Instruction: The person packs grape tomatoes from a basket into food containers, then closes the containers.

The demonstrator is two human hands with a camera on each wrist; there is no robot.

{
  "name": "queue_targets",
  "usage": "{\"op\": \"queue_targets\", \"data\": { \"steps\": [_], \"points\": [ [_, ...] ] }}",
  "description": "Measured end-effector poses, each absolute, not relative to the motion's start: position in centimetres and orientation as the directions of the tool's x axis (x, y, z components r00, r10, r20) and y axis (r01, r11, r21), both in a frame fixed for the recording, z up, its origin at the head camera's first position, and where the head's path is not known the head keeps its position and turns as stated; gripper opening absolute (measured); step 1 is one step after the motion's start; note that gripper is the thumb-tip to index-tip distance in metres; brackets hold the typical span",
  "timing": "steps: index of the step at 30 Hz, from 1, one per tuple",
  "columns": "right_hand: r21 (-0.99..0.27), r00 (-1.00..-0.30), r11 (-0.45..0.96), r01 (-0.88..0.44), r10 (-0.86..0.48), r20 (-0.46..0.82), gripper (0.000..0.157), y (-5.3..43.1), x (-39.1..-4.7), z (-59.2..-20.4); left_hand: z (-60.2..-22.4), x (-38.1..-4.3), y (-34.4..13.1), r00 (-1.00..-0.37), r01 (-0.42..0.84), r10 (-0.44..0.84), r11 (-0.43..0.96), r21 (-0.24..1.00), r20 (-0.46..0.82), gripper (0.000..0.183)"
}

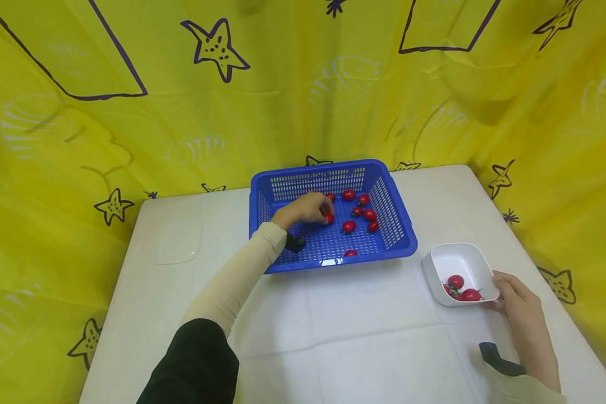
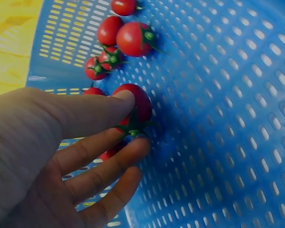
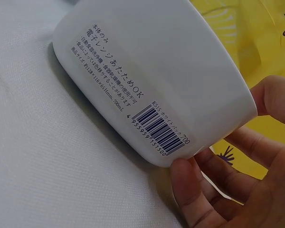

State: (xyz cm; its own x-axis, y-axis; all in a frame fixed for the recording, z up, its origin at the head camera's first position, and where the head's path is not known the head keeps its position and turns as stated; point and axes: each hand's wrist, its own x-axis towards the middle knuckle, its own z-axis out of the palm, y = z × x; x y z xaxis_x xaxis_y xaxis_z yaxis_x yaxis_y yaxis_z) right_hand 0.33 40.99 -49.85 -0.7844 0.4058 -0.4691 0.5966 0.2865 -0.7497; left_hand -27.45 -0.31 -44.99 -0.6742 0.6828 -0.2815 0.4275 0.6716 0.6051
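Observation:
In the blue basket (image 1: 333, 264) at the back of the table, my left hand (image 1: 308, 209) pinches a red cherry tomato (image 2: 140, 105) between thumb and fingers. The tomato's green stem end shows in the left wrist view. Several more cherry tomatoes (image 1: 349, 226) lie loose on the basket's slotted floor, mostly right of that hand. At the right, my right hand (image 1: 525, 314) grips a white plastic container (image 1: 462, 255) by its near right corner. Several tomatoes (image 1: 471, 294) are inside it. A printed label with a barcode (image 3: 156, 130) is on the container's side.
On the left part of the white-covered table (image 1: 373, 348) lies a clear, flat lid-like piece (image 1: 178, 247). Yellow curtains (image 1: 283, 112) with starfish and fish drawings hang behind the table and along both sides. The basket stands close to the back curtain.

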Motion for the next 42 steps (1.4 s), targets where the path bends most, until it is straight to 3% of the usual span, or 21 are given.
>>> {"op": "queue_targets", "data": {
  "steps": [19, 27, 42],
  "points": [
    [-0.728, -0.781, 0.317, 0.608, 0.403, -0.477, 0.075, 40.8, 0.2, -49.7, -41.7, -25.9, 0.6, -0.578, 0.487, 0.806, 0.464, 0.74, -0.125, 0.028],
    [-0.722, -0.777, 0.32, 0.613, 0.41, -0.478, 0.075, 40.8, 0.2, -49.7, -40.0, -24.9, 1.4, -0.518, 0.473, 0.847, 0.398, 0.786, -0.117, 0.032],
    [-0.751, -0.789, 0.294, 0.592, 0.404, -0.464, 0.075, 40.7, 0.1, -49.9, -38.4, -21.6, 3.3, -0.52, 0.525, 0.854, 0.322, 0.787, -0.002, 0.033]
  ]
}}
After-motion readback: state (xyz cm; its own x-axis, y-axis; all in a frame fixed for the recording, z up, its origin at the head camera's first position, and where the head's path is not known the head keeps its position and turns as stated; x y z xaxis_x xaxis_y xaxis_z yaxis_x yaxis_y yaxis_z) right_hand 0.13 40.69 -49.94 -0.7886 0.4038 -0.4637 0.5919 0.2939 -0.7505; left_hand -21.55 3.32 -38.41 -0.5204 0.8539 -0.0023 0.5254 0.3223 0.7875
